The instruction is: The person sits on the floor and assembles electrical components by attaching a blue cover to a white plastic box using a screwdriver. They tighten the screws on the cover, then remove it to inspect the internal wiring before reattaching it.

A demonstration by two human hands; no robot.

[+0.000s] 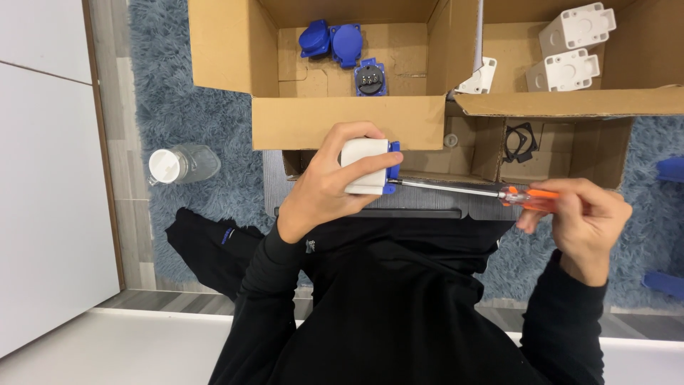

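1. The left hand is closed around a white socket housing with a blue insert on its right side. The fingers wrap over the top and the thumb lies along the lower edge. The housing is held in the air, in front of the near wall of the cardboard box.
2. The right hand grips the orange handle of a screwdriver, with the fingers curled tightly around it. The metal shaft runs almost level to the left, and its tip meets the blue side of the housing.
3. The two hands are well apart, joined only by the length of the tool.
4. Both arms wear black sleeves, and the black torso fills the lower middle of the view.
5. Behind the hands stands a large cardboard box, divided into compartments (its flaps are open).
6. The left compartment contains blue socket parts, two with lids and one showing a dark face.
7. The upper right compartment holds white housings of the same kind as the one being held.
8. A lower compartment contains black gaskets.
9. A clear plastic bottle with a white cap lies on the blue-grey shaggy rug, left of the box and apart from it.
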